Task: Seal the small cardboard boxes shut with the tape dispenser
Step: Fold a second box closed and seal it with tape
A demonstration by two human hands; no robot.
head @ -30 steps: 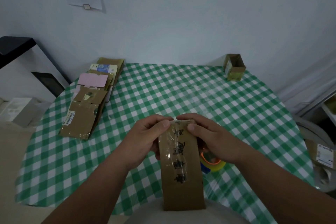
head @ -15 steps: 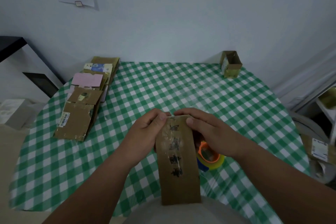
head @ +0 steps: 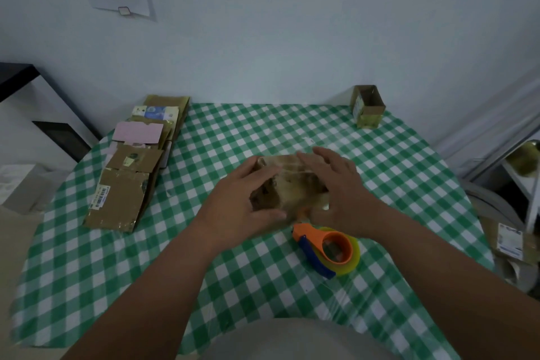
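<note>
A small brown cardboard box (head: 287, 184), blurred by motion, sits between my two hands over the middle of the green checked table (head: 409, 178). My left hand (head: 233, 207) grips its left side, thumb along the near edge. My right hand (head: 339, 193) lies over its right side with fingers spread. Clear tape shines on the box's top. The orange and blue tape dispenser (head: 328, 248) with a yellowish roll lies on the table just in front of my right hand, untouched.
A stack of flattened cardboard boxes (head: 131, 172) lies along the table's left side. An open small box (head: 367, 107) stands at the far right corner by the wall. A white shelf (head: 35, 126) is at left, and clutter (head: 510, 240) sits beyond the right edge.
The box was a long flat piece held upright toward me; it is now turned and pushed forward onto the table between both hands. The dispenser is uncovered.
</note>
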